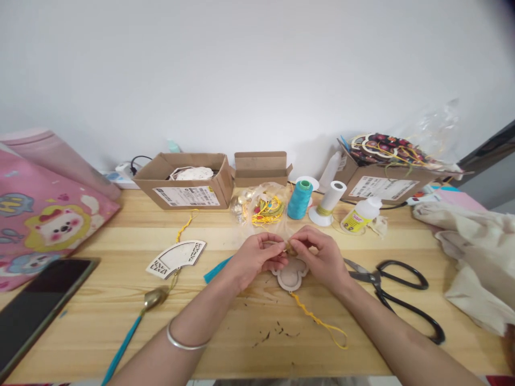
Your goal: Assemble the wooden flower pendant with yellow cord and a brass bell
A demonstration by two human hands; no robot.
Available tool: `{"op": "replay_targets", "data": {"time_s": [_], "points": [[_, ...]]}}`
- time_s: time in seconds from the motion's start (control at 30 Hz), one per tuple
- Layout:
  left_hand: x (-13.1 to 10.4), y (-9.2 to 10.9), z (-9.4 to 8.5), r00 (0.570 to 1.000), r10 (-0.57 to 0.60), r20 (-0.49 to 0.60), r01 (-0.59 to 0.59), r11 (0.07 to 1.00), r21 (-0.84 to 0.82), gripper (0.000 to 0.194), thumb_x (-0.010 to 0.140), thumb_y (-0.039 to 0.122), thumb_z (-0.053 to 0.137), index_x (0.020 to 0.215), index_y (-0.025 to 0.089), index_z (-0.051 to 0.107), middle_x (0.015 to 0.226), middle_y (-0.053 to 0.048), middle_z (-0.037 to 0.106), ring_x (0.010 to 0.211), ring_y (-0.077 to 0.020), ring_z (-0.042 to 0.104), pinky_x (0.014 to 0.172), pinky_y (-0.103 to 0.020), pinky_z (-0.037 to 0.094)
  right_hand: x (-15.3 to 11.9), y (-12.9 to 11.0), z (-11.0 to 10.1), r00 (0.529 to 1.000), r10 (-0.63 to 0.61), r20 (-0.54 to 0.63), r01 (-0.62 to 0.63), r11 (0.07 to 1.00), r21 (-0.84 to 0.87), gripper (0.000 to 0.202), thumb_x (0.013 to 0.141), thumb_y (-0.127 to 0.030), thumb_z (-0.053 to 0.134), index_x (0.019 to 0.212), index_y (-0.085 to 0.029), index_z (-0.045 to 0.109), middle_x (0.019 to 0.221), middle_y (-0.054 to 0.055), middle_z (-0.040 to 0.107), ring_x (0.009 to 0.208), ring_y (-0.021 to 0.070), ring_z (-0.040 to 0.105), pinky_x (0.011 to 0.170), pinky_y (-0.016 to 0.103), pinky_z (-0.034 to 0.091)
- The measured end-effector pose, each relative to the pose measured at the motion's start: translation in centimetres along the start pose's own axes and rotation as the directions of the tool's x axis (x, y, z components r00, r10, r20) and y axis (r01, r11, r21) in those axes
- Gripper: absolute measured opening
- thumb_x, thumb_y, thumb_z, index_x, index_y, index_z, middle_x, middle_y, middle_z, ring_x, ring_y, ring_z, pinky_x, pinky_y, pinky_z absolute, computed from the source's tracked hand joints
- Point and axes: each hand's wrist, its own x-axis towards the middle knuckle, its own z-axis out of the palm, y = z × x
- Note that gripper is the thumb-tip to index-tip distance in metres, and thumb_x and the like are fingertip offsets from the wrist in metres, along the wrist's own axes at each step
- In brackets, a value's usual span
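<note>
Both hands meet over the table's middle, fingers pinched close together. My left hand is closed, but its fingers hide what is in them. My right hand pinches a small gold-coloured piece, whose kind I cannot make out. Just below the fingers lies a pale wooden ornament with a rounded, lobed outline, its upper part partly covered by the hands. A knotted yellow cord loop runs from it toward the front edge. A blue tassel sticks out beside my left wrist.
At left lie a fan-shaped wooden ornament and a phone. Scissors lie slightly open beside my right forearm. Behind stand a blue thread cone, a white spool, a glue bottle and cardboard boxes.
</note>
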Motion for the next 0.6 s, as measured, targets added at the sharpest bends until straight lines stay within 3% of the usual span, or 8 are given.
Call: {"op": "replay_targets", "data": {"time_s": [0.2, 0.47, 0.6], "points": [[0.08, 0.12, -0.38, 0.998, -0.056, 0.039, 0.055, 0.998, 0.031, 0.021, 0.064, 0.026, 0.070, 0.067, 0.010, 0.057, 0.059, -0.001, 0.061, 0.053, -0.0069, 0.058, 0.053, -0.017, 0.047, -0.03, 0.49, 0.10, 0.999, 0.050, 0.008, -0.050, 0.997, -0.057, 0.014, 0.078, -0.023, 0.052, 0.070, -0.016, 0.061, 0.064, 0.002, 0.056, 0.058, 0.0121, 0.051, 0.052, 0.024, 0.042], [-0.08, 0.44, -0.55, 0.988, -0.130, 0.083, 0.131, 0.991, -0.003, 0.016, 0.064, 0.021, 0.070, 0.071, 0.009, 0.062, 0.059, -0.002, 0.062, 0.053, -0.0073, 0.059, 0.056, -0.017, 0.048, -0.12, 0.20, 0.17, 0.991, 0.118, 0.068, -0.117, 0.993, -0.020, 0.016, 0.078, -0.025, 0.051, 0.070, -0.017, 0.061, 0.065, 0.002, 0.057, 0.059, 0.0120, 0.051, 0.051, 0.023, 0.042], [-0.08, 0.31, -0.60, 0.989, -0.093, 0.112, 0.096, 0.995, -0.024, 0.013, 0.067, 0.021, 0.067, 0.071, 0.010, 0.063, 0.060, -0.003, 0.063, 0.053, -0.0069, 0.058, 0.056, -0.017, 0.048, -0.03, -0.08, 0.16, 0.993, 0.106, 0.047, -0.105, 0.994, -0.011, 0.016, 0.078, -0.025, 0.051, 0.068, -0.017, 0.061, 0.064, 0.002, 0.057, 0.059, 0.0119, 0.051, 0.052, 0.023, 0.041]]}}
